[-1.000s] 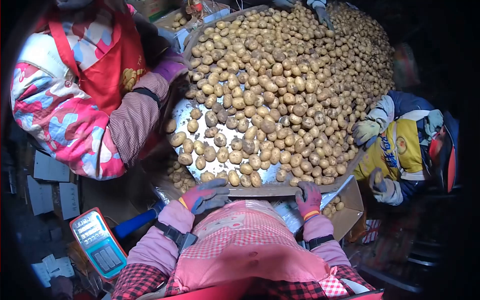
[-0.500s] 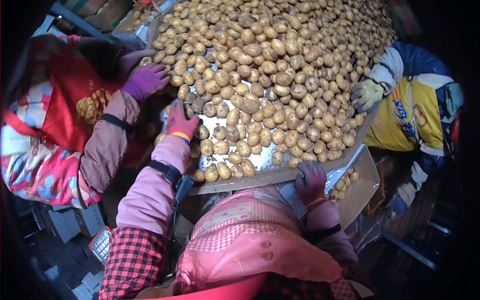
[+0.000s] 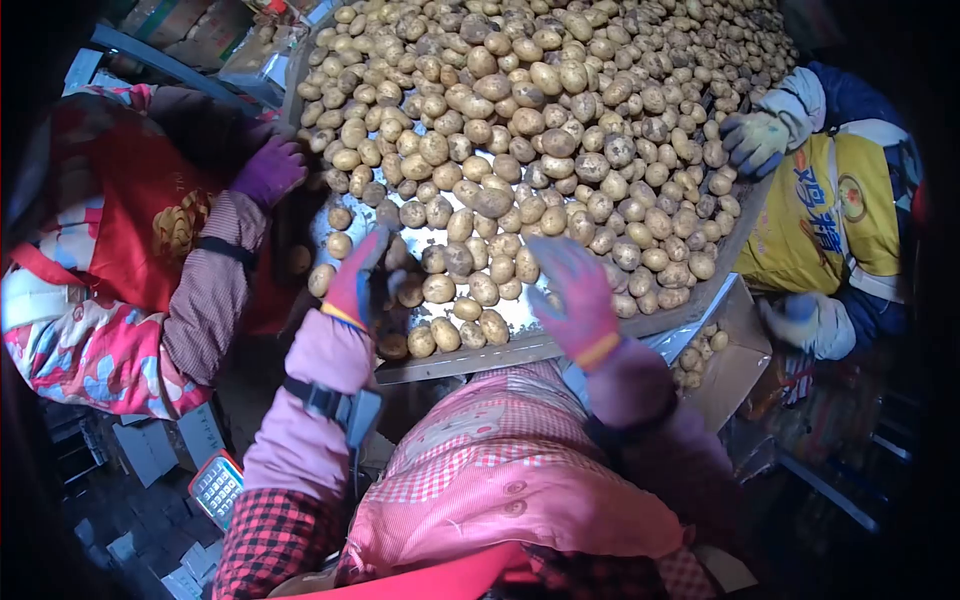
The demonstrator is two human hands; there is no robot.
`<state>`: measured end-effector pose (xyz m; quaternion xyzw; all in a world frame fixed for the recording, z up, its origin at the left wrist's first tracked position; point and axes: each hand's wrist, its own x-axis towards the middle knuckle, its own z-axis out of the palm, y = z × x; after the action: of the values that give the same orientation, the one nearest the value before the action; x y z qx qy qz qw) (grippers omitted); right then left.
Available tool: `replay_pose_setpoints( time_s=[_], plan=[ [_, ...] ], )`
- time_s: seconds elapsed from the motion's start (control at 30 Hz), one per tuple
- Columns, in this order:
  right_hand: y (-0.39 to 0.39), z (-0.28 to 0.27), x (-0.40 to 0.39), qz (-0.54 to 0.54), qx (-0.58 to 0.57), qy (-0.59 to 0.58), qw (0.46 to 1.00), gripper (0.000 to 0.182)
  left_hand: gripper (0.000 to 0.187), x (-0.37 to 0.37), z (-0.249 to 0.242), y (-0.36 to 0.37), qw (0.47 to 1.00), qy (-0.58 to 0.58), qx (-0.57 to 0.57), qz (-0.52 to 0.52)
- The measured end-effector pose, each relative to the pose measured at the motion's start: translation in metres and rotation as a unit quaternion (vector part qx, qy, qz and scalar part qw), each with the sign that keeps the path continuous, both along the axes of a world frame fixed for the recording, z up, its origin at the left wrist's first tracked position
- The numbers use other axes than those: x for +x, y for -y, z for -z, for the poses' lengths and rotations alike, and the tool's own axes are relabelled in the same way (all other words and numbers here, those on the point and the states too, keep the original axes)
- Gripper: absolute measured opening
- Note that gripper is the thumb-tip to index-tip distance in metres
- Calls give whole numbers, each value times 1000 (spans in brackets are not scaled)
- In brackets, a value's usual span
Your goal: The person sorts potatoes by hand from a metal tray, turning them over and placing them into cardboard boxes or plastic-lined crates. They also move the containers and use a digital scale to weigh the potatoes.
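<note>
My left hand [image 3: 358, 278], in a pink and grey work glove, stands on edge at the near left of the sorting table. Its fingers are stretched out, and a blurred dark potato [image 3: 398, 253] lies close by its palm side. Over the near middle of the table is my right hand [image 3: 577, 298], gloved alike and smeared a little by motion, with fingers apart and nothing visible in it. Between the two hands several potatoes [image 3: 438, 289] lie loose on the shiny metal top [image 3: 413, 320]. A large heap of potatoes [image 3: 560, 110] covers the far side.
A wooden rim [image 3: 470, 360] borders the table in front of me. On the left a co-worker's purple glove [image 3: 270, 170] rests by the edge; on the right another's pale glove [image 3: 757, 143] touches the heap. A cardboard box [image 3: 735, 350] with potatoes stands below the right corner.
My right hand has risen from the near rim and moved left over the potatoes. My left hand has drawn slightly nearer and turned on edge. The left co-worker's purple glove has pulled back.
</note>
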<state>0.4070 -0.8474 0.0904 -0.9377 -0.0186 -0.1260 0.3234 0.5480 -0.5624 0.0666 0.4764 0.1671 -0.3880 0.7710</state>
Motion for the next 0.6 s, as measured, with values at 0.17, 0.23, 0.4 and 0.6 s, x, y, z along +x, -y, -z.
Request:
replay_pose_setpoints(
  time_s=[0.17, 0.23, 0.4, 0.6],
  plan=[
    [-75, 36, 72, -116, -237, -87, 961, 59, 35, -60, -42, 14, 945, -184, -256, -84],
    [-84, 65, 86, -128, -264, -104, 950, 59, 47, -71, -45, 7, 936, -206, -266, -100],
    [-64, 14, 49, -91, 92, -191, 973, 65, 56, -92, -52, -3, 924, -180, -328, -80],
    [-40, -17, -30, -36, 211, -75, 974, 74, 62, -110, -79, 19, 953, -73, -284, 72]
  ],
)
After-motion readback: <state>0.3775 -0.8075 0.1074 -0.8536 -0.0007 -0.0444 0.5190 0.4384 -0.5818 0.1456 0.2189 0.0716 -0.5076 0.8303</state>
